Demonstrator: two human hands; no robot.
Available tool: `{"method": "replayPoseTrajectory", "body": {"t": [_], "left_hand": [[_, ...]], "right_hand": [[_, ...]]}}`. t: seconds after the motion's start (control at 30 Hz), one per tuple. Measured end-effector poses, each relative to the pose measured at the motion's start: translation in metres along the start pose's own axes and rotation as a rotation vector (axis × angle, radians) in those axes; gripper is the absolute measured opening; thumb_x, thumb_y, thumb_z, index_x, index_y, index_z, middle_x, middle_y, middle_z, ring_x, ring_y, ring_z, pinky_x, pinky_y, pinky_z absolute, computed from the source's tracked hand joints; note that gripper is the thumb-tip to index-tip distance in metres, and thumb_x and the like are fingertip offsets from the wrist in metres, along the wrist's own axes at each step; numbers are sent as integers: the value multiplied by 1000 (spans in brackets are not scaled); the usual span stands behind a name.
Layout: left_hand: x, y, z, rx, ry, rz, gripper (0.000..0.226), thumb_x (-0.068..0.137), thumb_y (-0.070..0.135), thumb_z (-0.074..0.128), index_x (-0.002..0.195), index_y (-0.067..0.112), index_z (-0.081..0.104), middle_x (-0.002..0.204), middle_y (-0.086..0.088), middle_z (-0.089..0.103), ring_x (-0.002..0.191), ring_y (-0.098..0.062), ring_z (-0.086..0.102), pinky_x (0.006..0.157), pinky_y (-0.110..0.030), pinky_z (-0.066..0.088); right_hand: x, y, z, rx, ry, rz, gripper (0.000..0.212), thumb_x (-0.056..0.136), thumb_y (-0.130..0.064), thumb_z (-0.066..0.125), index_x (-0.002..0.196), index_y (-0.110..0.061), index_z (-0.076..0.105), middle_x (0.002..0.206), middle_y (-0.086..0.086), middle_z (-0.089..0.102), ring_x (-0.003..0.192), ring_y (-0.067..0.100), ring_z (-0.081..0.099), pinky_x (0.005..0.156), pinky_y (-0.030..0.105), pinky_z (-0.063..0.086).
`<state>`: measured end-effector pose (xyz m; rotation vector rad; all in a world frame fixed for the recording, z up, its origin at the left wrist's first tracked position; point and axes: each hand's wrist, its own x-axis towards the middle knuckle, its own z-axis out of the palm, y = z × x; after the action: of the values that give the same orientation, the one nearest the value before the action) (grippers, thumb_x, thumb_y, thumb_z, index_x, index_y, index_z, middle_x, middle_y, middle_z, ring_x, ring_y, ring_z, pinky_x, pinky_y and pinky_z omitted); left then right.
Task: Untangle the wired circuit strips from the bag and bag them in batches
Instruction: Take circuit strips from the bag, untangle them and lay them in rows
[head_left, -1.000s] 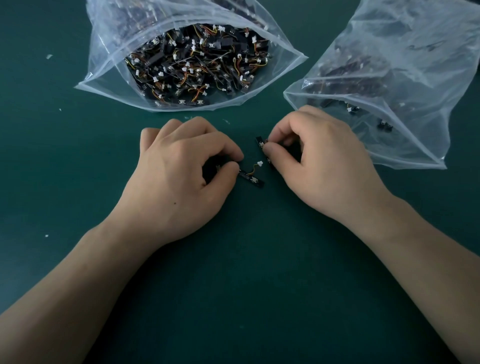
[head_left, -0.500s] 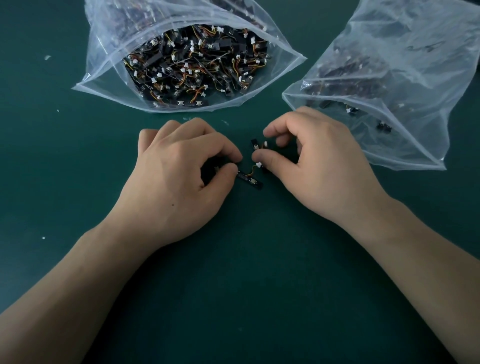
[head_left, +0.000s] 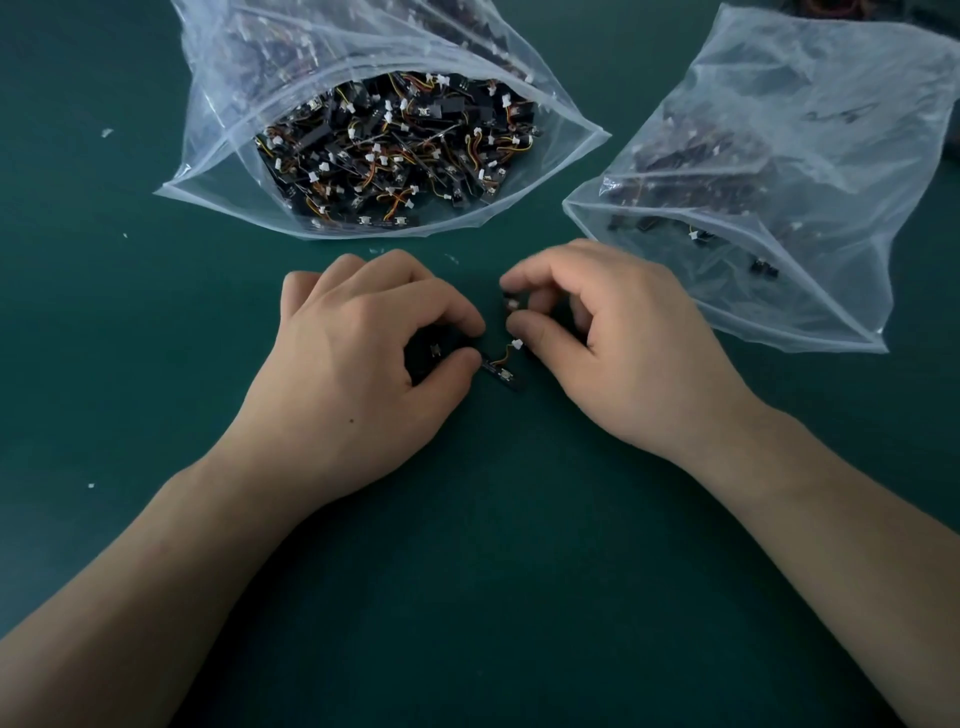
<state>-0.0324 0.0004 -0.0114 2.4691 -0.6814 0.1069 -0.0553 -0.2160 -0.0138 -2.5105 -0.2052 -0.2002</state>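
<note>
Fingers (head_left: 447, 312) of the left hand (head_left: 353, 374) are curled inward, with forefinger and thumb closed together on one end of a thin black circuit strip (head_left: 501, 376). The strip's free end lies on the dark green table surface (head_left: 467, 571), and another small dark part shows in the hollow of the palm. A short orange-and-yellow wire (head_left: 501, 358) curves up from the strip to a white plug (head_left: 517, 343) touching the thumb of the right hand (head_left: 623, 353). That hand's forefinger and thumb are bent and pinch a small black piece (head_left: 511, 302) with a pale spot on it; the other fingers are loosely curled behind. Both wrists rest low over the table. Beyond the left hand lies a wide clear plastic bag (head_left: 234, 104), its mouth open toward the person and packed with tangled black strips (head_left: 389, 150) with coloured wires and white plugs. Beyond the right hand lies a second clear plastic bag (head_left: 779, 130) holding fewer dark strips. White specks (head_left: 106, 132) dot the table at left.
</note>
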Motion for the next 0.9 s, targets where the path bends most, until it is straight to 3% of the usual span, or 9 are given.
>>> {"method": "replayPoseTrajectory", "body": {"t": [0.13,0.2,0.3,0.43,0.57,0.73,0.9], "left_hand": [[0,0,0,-13,9,2,17,89,42,63,104,40,72,102,18,60,98,-13,51,95,-34,28],[0,1,-1,-58,37,-6,18,91,35,61,105,37,72,100,18,62,97,-15,55,98,-41,37],[0,-1,-3,-90,102,-35,22,89,25,57,103,30,73,93,15,62,91,-16,56,92,-55,47],[0,-1,-3,-78,73,-52,23,86,24,54,98,30,73,87,14,60,86,-19,55,89,-52,49],[1,0,-6,-91,26,-37,24,84,24,55,98,31,74,87,15,60,87,-18,57,88,-48,50],[0,1,-5,-80,5,-7,23,85,24,58,100,31,74,87,14,60,86,-17,58,87,-47,50],[-1,4,-1,-48,14,21,20,90,48,65,100,31,73,89,12,60,85,-19,58,86,-48,49]], "right_hand": [[-1,0,0,41,10,7,28,101,-22,61,129,-26,65,90,-17,64,79,-3,57,73,28,48],[-2,2,-2,71,12,21,35,100,-12,56,132,-23,63,93,-15,65,83,2,61,77,36,53],[-2,4,-5,-17,-7,29,40,95,-13,57,133,-23,63,98,-15,59,77,-2,53,72,31,48],[-1,4,-12,-119,-75,-12,37,95,-27,56,130,-32,65,105,-16,54,79,-8,51,67,22,38],[-1,6,-17,-115,-132,-39,31,97,-32,61,127,-36,67,108,-16,55,92,6,59,73,31,49],[-1,6,-17,-145,-174,-101,47,95,-36,62,142,-38,58,110,-16,54,78,-12,50,65,20,34],[-2,4,-17,-142,-172,-117,39,91,-43,60,128,-32,67,112,-16,55,98,8,60,79,35,51]]}}
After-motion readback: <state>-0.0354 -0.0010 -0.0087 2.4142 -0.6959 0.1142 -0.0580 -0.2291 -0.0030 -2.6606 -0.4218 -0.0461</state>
